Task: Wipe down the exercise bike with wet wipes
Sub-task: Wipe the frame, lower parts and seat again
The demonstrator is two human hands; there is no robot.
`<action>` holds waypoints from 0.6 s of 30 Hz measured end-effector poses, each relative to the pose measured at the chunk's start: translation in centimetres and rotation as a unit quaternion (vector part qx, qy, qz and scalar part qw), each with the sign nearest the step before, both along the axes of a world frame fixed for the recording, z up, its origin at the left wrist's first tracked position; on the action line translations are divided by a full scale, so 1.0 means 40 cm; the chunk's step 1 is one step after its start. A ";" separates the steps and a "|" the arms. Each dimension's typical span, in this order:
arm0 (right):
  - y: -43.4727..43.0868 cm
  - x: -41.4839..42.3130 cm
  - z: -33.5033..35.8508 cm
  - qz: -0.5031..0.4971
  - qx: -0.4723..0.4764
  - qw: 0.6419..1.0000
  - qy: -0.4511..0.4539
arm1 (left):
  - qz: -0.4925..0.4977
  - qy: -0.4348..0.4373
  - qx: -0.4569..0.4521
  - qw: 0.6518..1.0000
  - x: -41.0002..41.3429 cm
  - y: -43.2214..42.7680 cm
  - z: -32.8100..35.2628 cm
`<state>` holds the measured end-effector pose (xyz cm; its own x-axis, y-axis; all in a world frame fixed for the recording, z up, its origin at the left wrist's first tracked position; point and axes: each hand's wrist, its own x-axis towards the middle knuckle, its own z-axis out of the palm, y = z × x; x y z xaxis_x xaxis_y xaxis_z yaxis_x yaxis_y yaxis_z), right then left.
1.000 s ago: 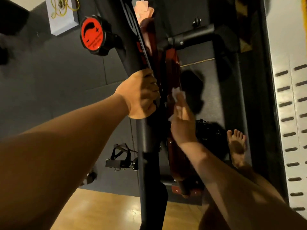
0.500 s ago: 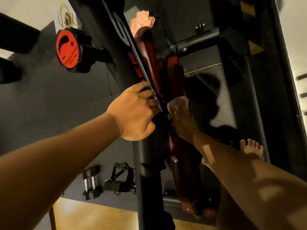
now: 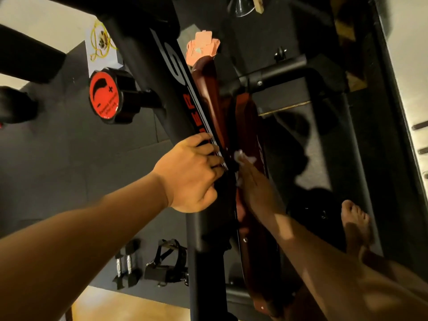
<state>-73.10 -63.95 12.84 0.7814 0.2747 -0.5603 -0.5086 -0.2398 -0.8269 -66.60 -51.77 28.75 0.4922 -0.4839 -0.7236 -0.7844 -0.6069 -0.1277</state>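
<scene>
The exercise bike's black frame tube [image 3: 162,72] runs diagonally through the head view, with a dark red cover [image 3: 249,126] beside it. My left hand [image 3: 192,172] grips the black tube, fingers curled round its edge. My right hand [image 3: 254,188] lies flat against the red cover, straight fingers pressing a crumpled white wet wipe [image 3: 243,157] onto it. Part of the wipe sticks out past my fingertips.
A red-faced adjustment knob [image 3: 104,96] juts from the frame at left. A strapped pedal [image 3: 169,262] and small dumbbells [image 3: 126,265] sit low on the dark mat. A pink wipes pack [image 3: 202,48] lies beyond the cover. My bare foot [image 3: 356,225] stands right, near a metal panel [image 3: 412,89].
My right hand has slid the wipe a little way up the red cover, closer to my left hand. My left hand keeps its grip on the tube. The view has tilted.
</scene>
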 end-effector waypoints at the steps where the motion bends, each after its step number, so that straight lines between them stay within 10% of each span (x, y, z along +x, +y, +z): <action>1: 0.038 0.064 0.012 -0.035 0.050 0.997 0.036 | 0.003 0.003 -0.002 1.000 0.001 0.001 0.000; 7: 0.162 0.437 0.082 -0.095 0.191 0.973 0.089 | 0.017 0.027 0.016 0.999 0.006 -0.003 -0.004; 12: 0.136 0.326 0.046 -0.070 0.194 0.969 0.137 | 0.040 0.059 0.057 0.996 0.004 -0.014 0.005; 18: 0.070 0.183 -0.077 -0.018 0.175 0.970 0.168 | 0.138 -0.130 0.139 0.972 0.104 -0.096 -0.066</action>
<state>-65.77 -61.16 9.74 0.5827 0.4699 -0.6631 -0.7670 0.0482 -0.6399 -62.46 -55.60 26.11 0.7596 -0.1112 -0.6408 -0.5154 -0.7038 -0.4889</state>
